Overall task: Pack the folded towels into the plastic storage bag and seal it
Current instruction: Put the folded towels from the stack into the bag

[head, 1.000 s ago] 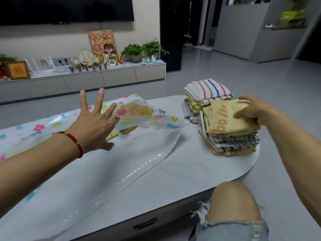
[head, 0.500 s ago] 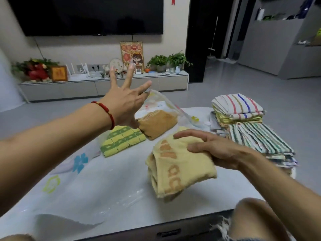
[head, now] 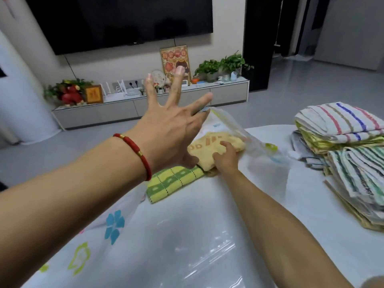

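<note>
A folded yellow lettered towel (head: 216, 145) is being pushed into the clear flower-printed plastic storage bag (head: 226, 129) by the pinching right hand (head: 225, 157); the left hand (head: 172, 129), fingers spread, is lifting the bag's mouth; two stacks of folded striped towels (head: 349, 142) are being left unpacked, sealing pending.

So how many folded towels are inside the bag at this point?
2 plainly: the green checked towel lying flat, and the yellow towel the right hand grips, under the lifted flap. A brownish edge beneath it hints at a third, mostly hidden.
</note>
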### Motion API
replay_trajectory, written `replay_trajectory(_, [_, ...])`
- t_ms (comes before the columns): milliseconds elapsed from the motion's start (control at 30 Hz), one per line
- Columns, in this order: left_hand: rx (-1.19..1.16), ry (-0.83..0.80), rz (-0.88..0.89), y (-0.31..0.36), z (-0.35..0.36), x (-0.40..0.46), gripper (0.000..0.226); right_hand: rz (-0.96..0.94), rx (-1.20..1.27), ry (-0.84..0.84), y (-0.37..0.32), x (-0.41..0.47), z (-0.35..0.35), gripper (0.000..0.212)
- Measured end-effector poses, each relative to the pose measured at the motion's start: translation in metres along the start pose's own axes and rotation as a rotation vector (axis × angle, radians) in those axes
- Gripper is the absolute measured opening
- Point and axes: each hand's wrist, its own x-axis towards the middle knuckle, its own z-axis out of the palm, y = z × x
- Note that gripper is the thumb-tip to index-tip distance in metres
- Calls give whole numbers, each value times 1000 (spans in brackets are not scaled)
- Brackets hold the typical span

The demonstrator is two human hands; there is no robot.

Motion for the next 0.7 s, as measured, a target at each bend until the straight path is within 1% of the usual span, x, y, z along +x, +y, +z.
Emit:
replay_trajectory(100, [-32, 24, 9, 0, 4, -4, 115, -63, 57, 98, -9, 12, 2, 56])
replay_trajectory(133, [-39, 28, 9, -1, 5, -5, 114, -71, 69, 96, -11, 15, -1, 57])
replay_trajectory(167, [-41, 27, 9, -2, 6, -5, 114, -75, 51, 61, -10, 18, -5, 58])
replay_trajectory(267, [-42, 11, 15, 2, 6, -6, 113, -50, -115, -99, -10, 20, -18, 62])
replay_trajectory(333, [-53, 0, 14, 8, 7, -7, 112, -13, -155, -142, -21, 13, -29, 70])
replay_trajectory(400, [-74, -15, 8, 14, 8, -8, 113, 14, -227, -196, -30, -8, -44, 77])
replay_trajectory(467, [-111, -19, -8, 18, 10, -8, 115, 13, -357, -332, -30, -45, -67, 79])
replay_trajectory(533, [-148, -14, -38, 22, 13, -8, 117, -74, -545, -445, -25, -84, -96, 72])
replay_trajectory(600, [-188, -18, -77, 27, 14, -8, 117, -205, -689, -509, -25, -112, -133, 55])
replay_trajectory(633, [-210, -25, -97, 29, 15, -8, 117, -251, -705, -531, -28, -122, -153, 44])
replay_trajectory(700, [-265, -33, -126, 33, 16, -8, 115, -265, -644, -538, -37, -137, -194, 26])
